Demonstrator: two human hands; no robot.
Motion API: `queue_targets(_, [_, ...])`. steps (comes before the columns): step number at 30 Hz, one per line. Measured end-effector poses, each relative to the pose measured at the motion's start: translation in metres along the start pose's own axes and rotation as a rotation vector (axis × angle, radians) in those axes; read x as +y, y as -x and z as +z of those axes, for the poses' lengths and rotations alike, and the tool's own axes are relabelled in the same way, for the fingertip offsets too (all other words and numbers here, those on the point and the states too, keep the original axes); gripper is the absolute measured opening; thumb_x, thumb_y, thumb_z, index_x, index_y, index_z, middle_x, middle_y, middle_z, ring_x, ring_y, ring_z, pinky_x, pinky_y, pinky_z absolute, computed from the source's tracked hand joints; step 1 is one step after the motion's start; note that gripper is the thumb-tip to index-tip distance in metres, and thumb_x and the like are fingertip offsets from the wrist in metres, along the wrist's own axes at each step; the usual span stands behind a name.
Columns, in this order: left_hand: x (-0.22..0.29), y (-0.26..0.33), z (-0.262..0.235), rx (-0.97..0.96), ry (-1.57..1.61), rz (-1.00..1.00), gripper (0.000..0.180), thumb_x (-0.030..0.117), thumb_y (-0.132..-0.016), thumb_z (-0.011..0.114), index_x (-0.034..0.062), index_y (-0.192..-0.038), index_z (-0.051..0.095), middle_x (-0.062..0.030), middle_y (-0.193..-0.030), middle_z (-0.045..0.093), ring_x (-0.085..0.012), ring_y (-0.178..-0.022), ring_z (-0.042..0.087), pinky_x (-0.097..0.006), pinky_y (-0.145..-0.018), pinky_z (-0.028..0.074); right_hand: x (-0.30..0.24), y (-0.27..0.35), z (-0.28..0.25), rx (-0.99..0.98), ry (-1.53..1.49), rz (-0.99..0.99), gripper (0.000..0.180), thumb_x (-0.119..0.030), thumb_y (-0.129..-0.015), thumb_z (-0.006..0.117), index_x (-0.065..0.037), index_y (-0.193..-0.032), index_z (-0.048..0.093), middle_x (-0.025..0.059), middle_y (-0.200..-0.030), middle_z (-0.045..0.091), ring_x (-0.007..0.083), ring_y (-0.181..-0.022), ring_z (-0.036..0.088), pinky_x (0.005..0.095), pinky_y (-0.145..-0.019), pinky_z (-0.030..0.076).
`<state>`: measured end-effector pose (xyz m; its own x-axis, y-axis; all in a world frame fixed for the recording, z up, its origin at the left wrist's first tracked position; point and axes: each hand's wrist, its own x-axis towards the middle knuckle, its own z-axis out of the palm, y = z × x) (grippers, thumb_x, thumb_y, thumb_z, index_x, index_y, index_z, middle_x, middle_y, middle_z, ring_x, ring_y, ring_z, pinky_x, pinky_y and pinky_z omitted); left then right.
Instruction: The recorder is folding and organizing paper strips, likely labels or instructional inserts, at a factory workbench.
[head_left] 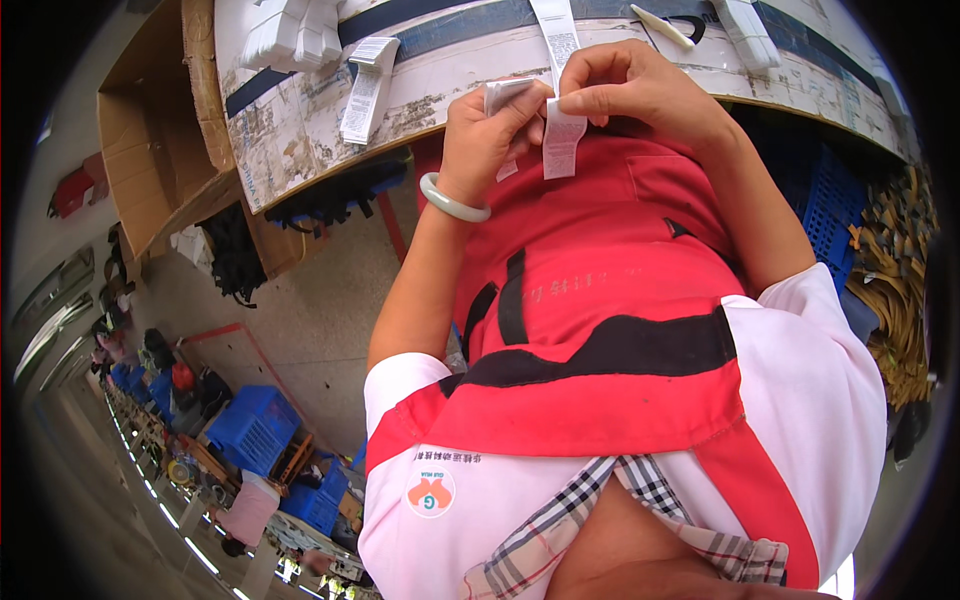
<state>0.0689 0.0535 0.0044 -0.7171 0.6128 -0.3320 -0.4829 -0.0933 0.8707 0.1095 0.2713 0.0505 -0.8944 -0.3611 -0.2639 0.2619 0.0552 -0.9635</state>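
Observation:
My left hand (493, 140), with a pale bangle (455, 200) on its wrist, is closed around a small stack of folded white labels (508, 95). Beside it my right hand (645, 98) pinches a white printed label strip (562, 150) between thumb and forefinger. That strip's lower end hangs over the red apron (590, 260). Another length of printed strip (558, 38) runs from the far side of the worktable toward my right fingers; whether the two join is hidden by them. The fingertips of both hands are close together, just over the table's near edge.
On the worn worktable (290, 150) lie a folded label bundle (369, 92), white label stacks (290, 32), another stack (745, 35) and a pale pointed tool (662, 26). A cardboard box (160, 130) stands left; a blue crate (830, 210) and brown strips (895, 290) are at right.

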Motion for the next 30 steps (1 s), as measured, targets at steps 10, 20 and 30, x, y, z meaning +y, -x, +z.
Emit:
queue_targets(10, [-0.02, 0.021, 0.017, -0.193, 0.252, -0.104, 0.03, 0.028, -0.1, 0.057, 0.0001, -0.108, 0.062, -0.0098, -0.088, 0.067, -0.0163, -0.073, 0.066, -0.025, -0.065, 0.054, 0.022, 0.008, 0.04, 0.218, -0.008, -0.025, 0.019, -0.016, -0.095, 0.063, 0.003, -0.097, 0.065, 0.0077, -0.078, 0.064, 0.0115, -0.061, 0.064, 0.0217, -0.057, 0.051])
queue_targets(20, [-0.048, 0.049, 0.027, -0.197, 0.321, -0.114, 0.024, 0.023, -0.102, 0.053, 0.0009, -0.105, 0.059, -0.005, -0.082, 0.061, -0.0157, -0.07, 0.063, -0.028, -0.067, 0.053, 0.031, 0.038, 0.056, 0.172, 0.46, -0.251, 0.04, -0.022, -0.095, 0.061, -0.011, -0.133, 0.054, 0.0107, -0.112, 0.054, 0.0219, -0.091, 0.06, 0.0321, -0.083, 0.049])
queue_targets(30, [-0.054, 0.05, 0.028, -0.136, 0.213, -0.115, 0.02, 0.02, -0.1, 0.055, 0.0015, -0.097, 0.062, -0.0043, -0.077, 0.062, -0.0127, -0.067, 0.06, -0.027, -0.06, 0.049, 0.033, 0.045, 0.062, 0.087, 0.713, -0.2, 0.054, -0.032, -0.089, 0.067, -0.013, -0.137, 0.05, 0.0138, -0.125, 0.053, 0.0338, -0.112, 0.054, 0.0406, -0.097, 0.044])
